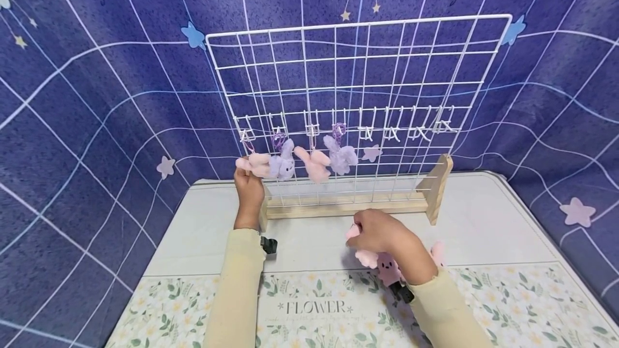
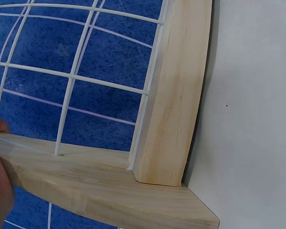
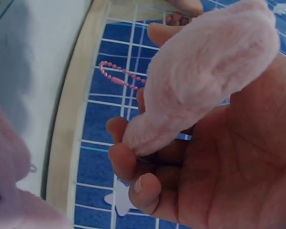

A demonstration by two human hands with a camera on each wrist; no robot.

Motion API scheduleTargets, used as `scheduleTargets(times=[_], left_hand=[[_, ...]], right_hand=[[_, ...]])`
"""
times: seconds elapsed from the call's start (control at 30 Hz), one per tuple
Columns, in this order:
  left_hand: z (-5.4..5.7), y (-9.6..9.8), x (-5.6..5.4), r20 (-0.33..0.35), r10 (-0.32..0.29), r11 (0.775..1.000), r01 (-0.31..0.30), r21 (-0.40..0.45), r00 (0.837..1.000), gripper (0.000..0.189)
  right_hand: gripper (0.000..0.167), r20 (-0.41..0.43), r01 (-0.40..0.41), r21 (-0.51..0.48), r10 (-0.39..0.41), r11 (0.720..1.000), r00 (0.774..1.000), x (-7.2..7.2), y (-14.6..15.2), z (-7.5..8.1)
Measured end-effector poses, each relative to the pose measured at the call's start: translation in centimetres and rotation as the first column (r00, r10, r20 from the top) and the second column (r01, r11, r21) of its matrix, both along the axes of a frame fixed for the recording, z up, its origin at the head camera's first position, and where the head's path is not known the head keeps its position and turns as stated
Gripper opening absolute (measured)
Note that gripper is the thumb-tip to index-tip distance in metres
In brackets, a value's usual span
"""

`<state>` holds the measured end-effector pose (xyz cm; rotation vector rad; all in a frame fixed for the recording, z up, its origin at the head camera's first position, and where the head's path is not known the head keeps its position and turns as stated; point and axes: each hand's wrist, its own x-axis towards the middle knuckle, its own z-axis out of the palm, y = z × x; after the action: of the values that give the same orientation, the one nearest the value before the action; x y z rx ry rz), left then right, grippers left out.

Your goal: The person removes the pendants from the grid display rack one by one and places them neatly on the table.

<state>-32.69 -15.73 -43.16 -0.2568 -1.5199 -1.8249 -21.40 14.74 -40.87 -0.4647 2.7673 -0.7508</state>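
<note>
My left hand grips the left wooden side of a stand, with a thumb and a finger at the wood's edges in the left wrist view. Beside it, a row of pink and lilac plush charms hangs on the white wire rack. My right hand holds a pink plush charm between thumb and fingers above the table, in front of the rack. Its pink bead chain loops out beyond the fingers. Another pink plush with a face lies partly hidden under the right wrist.
Hooks with nothing on them line the rack's right half. Another pink plush shows beyond the right forearm. A flowered mat covers the near table, and a blue patterned curtain hangs behind.
</note>
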Motion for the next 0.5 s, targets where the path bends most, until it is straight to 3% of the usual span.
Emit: scheduleTargets(times=[0.2, 0.5], left_hand=[[0.0, 0.0, -0.1, -0.004, -0.013, 1.000, 0.013, 0.010, 1.000, 0.034], [0.1, 0.0, 0.1, 0.021, 0.025, 0.999, -0.024, -0.021, 0.999, 0.024]], right_hand=[[0.030, 0.026, 0.008, 0.016, -0.008, 1.000, 1.000, 0.0, -0.5, -1.1], [0.028, -0.002, 0.020, 0.104, -0.020, 0.994, 1.000, 0.2, -0.9, -2.3]])
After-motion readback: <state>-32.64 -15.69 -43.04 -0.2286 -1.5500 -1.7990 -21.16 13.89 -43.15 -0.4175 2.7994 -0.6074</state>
